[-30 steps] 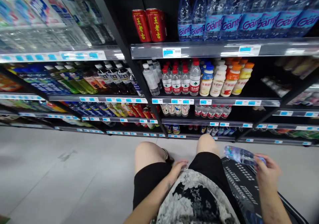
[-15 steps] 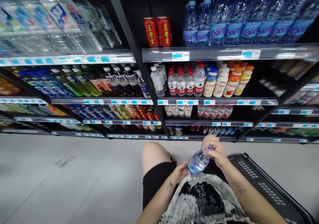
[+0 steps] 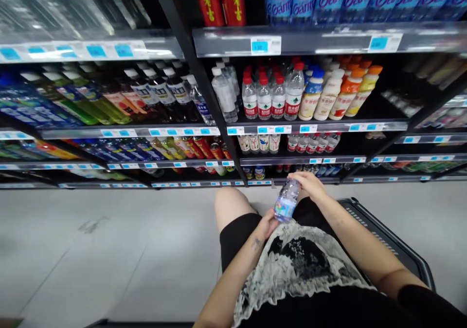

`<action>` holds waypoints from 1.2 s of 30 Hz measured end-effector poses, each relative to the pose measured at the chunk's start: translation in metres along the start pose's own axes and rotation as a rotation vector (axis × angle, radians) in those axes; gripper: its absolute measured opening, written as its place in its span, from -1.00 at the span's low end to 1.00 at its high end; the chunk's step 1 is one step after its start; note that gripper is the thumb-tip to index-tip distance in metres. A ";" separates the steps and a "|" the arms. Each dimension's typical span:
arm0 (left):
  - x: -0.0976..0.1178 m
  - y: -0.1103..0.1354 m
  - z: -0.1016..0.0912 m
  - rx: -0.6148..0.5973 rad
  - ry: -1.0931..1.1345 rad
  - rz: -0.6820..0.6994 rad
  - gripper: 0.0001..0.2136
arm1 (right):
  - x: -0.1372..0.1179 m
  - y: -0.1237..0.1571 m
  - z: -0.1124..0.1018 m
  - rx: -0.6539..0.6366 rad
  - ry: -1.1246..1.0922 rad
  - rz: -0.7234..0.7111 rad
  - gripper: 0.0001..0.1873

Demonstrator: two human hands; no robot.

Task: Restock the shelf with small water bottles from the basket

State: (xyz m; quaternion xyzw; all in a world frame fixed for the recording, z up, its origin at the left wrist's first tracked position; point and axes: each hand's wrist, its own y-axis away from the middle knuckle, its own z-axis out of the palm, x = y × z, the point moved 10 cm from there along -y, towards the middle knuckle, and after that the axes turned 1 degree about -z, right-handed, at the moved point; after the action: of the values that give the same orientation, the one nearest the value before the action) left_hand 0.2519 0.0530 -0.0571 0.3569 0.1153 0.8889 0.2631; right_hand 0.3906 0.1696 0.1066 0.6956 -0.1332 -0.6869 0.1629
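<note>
The right hand (image 3: pixel 311 186) is curled over the cap end of a small water bottle (image 3: pixel 285 202), fingers wrapped round its neck. The left hand (image 3: pixel 268 222) cups the base from below, fingers closed against the labelled lower part. The bottle stands tilted between the two hands, over the person's lap and touching both.

It looks like thin clear plastic and seems full, so it is probably light but with some weight, and smooth and a little slippery. The walls would likely give under a hard squeeze. The stiffer neck and the base seem the surest places to hold it.

Just right of the bottle, a dark basket (image 3: pixel 386 238) sits on the floor (image 3: pixel 109 250). Beyond the bottle, a shelf (image 3: pixel 314 128) carries red-capped bottles (image 3: pixel 264 97).
</note>
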 end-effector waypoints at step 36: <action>0.024 0.009 0.023 -0.010 -0.353 0.132 -0.27 | 0.026 0.002 0.017 -0.091 -0.144 -0.149 -0.09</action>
State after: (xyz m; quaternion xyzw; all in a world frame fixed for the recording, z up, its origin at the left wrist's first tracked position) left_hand 0.2503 0.0588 -0.0232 0.5127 0.0394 0.8285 0.2218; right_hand 0.3744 0.1562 0.0834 0.6443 -0.0610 -0.7507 0.1328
